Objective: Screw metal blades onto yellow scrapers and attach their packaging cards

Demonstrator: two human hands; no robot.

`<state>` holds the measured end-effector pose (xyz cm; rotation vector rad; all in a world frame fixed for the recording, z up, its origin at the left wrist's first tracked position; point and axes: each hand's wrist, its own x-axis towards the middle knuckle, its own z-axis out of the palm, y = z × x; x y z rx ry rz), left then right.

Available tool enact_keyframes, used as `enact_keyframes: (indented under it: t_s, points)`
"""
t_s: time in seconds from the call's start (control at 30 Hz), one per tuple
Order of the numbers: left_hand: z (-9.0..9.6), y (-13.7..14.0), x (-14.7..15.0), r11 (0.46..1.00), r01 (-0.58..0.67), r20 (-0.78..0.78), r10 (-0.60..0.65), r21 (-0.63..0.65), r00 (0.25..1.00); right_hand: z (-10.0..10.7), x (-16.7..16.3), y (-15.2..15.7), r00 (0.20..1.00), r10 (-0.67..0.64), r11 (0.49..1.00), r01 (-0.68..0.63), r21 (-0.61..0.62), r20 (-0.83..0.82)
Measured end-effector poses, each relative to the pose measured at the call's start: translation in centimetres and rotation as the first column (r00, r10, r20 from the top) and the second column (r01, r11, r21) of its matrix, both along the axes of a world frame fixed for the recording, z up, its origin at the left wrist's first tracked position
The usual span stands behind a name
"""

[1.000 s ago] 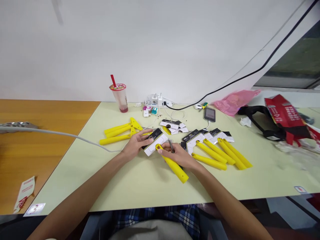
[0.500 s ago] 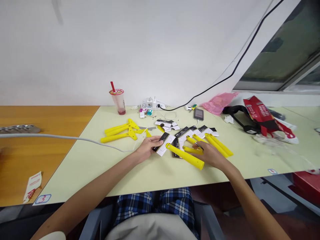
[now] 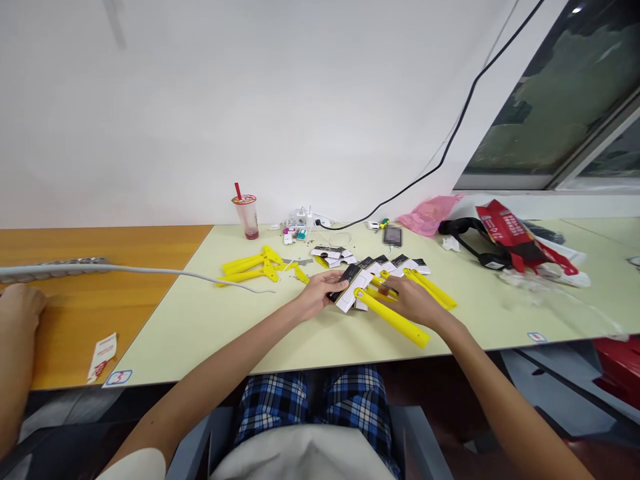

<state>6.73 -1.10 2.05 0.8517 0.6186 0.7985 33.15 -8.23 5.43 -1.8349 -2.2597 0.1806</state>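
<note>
My left hand (image 3: pixel 320 293) is closed on the edge of a black-and-white card sleeve (image 3: pixel 349 288), which covers the head of a yellow-handled scraper (image 3: pixel 395 320). That handle points down to the right. Among the overlapping sleeved scrapers (image 3: pixel 434 289) just behind it, my right hand (image 3: pixel 413 300) has its fingers bent around a yellow handle, partly hidden by the hand. Left of my hands lie several unsleeved yellow scrapers (image 3: pixel 249 267), with a grey blade piece near their heads. Loose card sleeves (image 3: pixel 333 255) rest farther back.
A plastic cup (image 3: pixel 247 217) with a red straw stands at the back left. Near the wall are a power strip (image 3: pixel 301 217) and a phone-like device (image 3: pixel 393 235). Black headphones (image 3: pixel 473 243) and a red bag (image 3: pixel 515 233) lie right. Another person's hand (image 3: pixel 20 307) shows at far left.
My view has shifted. My left hand has carried the sleeved scraper rightward, closer to the pile and my right hand. Another person's forearm has come into view at the left edge.
</note>
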Motion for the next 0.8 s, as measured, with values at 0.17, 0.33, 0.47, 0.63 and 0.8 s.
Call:
enact_keyframes:
  t_s: [0.17,0.33,0.47,0.63,0.8]
  points:
    - [-0.3,0.9,1.7,0.985,-0.035,-0.153,0.062,0.171,0.986,0.9,1.2,0.2,0.994,-0.1,0.992,0.103,0.07,-0.041]
    - [-2.0,2.3,4.3,0.964,-0.062,-0.257,0.131,0.258,0.958,-0.6,2.2,1.2,0.957,-0.257,0.965,0.262,0.021,-0.133]
    - [-3.3,3.3,5.5,0.929,-0.072,-0.345,0.206,0.363,0.916,-2.6,3.0,1.8,0.927,-0.311,0.95,0.31,-0.038,-0.207]
    - [-2.0,3.0,4.5,0.849,-0.027,-0.382,0.265,0.527,0.885,-4.0,3.4,2.1,0.934,-0.294,0.954,0.3,-0.002,-0.203]
    - [2.5,-2.9,-0.8,0.518,0.041,-0.256,0.351,0.855,0.901,-3.7,2.6,1.4,0.961,-0.237,0.956,0.257,0.14,-0.14]
